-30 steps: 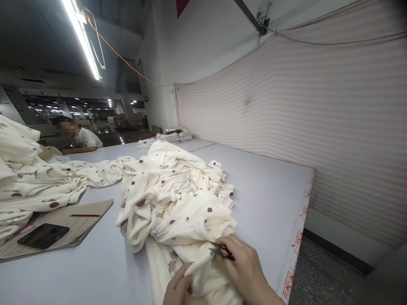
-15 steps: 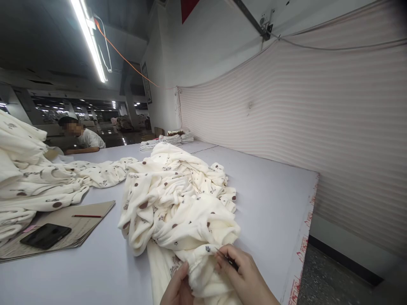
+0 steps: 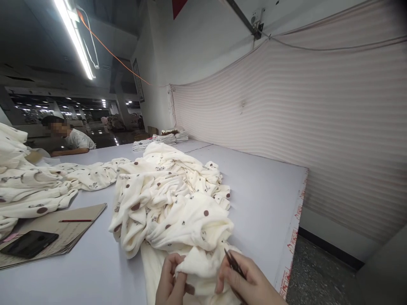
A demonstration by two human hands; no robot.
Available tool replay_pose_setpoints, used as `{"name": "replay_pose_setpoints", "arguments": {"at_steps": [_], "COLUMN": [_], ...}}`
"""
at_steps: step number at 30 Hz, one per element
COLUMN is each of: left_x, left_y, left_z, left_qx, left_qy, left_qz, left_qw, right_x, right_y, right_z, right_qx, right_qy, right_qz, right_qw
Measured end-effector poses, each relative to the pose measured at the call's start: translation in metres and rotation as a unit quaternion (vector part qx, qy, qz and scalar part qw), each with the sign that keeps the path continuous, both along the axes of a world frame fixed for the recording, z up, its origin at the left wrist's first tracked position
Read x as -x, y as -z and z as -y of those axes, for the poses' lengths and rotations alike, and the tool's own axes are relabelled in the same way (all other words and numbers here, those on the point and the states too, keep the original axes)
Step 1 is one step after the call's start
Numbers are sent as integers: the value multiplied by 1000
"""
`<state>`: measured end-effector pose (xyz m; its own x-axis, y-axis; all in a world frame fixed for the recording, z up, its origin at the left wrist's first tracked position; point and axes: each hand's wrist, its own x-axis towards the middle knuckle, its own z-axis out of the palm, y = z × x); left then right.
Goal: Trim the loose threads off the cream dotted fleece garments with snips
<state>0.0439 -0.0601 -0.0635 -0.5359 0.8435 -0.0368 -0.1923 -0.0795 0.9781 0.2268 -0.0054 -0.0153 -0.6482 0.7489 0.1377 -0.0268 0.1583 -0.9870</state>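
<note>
A heap of cream fleece garments with brown dots lies on the white table in front of me. My left hand pinches a fold of this cream fabric at the near edge of the heap. My right hand is closed around small dark thread snips, whose tips point up beside the same fold. Both hands sit at the bottom of the view, partly cut off.
More cream garments are piled at the left. A black phone and a red pencil rest on a brown folder. Another person sits at the far side. Folded stacks stand at the back. The table's right edge drops to the floor.
My left hand has shifted its pinch along the fabric fold. The snips in my right hand have tilted from lying against the cloth to pointing upward. The view swung slightly.
</note>
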Motion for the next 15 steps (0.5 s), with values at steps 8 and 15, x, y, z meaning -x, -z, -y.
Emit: {"name": "replay_pose_setpoints", "arguments": {"at_steps": [8, 15], "left_x": [3, 8], "left_y": [3, 5], "left_z": [-1, -1], "left_qx": [4, 14], "left_qy": [47, 16], "left_qz": [293, 341], "left_qw": [955, 940], "right_x": [-10, -6], "right_y": [9, 17], "right_z": [7, -4], "right_qx": [-96, -281], "right_qy": [40, 158], "right_qz": [140, 188], "right_qw": [985, 928]}}
